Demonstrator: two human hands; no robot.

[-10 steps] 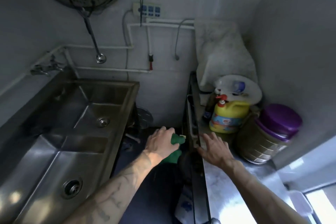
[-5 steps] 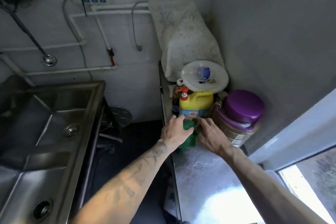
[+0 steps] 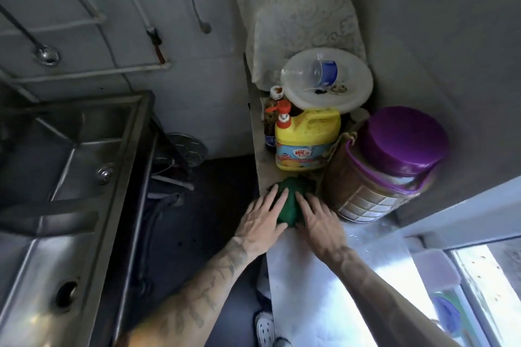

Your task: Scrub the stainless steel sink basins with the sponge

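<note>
A green sponge point(image 3: 290, 200) lies on the steel counter point(image 3: 315, 290) just in front of a yellow detergent jug point(image 3: 307, 141). My left hand point(image 3: 262, 220) rests on the sponge's left side with straight fingers. My right hand point(image 3: 318, 220) lies flat against its right side, fingers extended too. The stainless steel sink point(image 3: 56, 205) with two basins stands at the left, apart from both hands, its drains point(image 3: 104, 173) visible.
A purple-lidded jar point(image 3: 386, 166) stands right of the sponge, a white lid with a cup point(image 3: 327, 82) and a dark bottle point(image 3: 270, 118) behind the jug. A dark gap with pipes separates sink and counter. A ladle point(image 3: 45, 53) hangs on the wall.
My left hand carried the sponge from the gap over onto the counter and set it down before the jug. Both hands now lie on it with fingers straightened.
</note>
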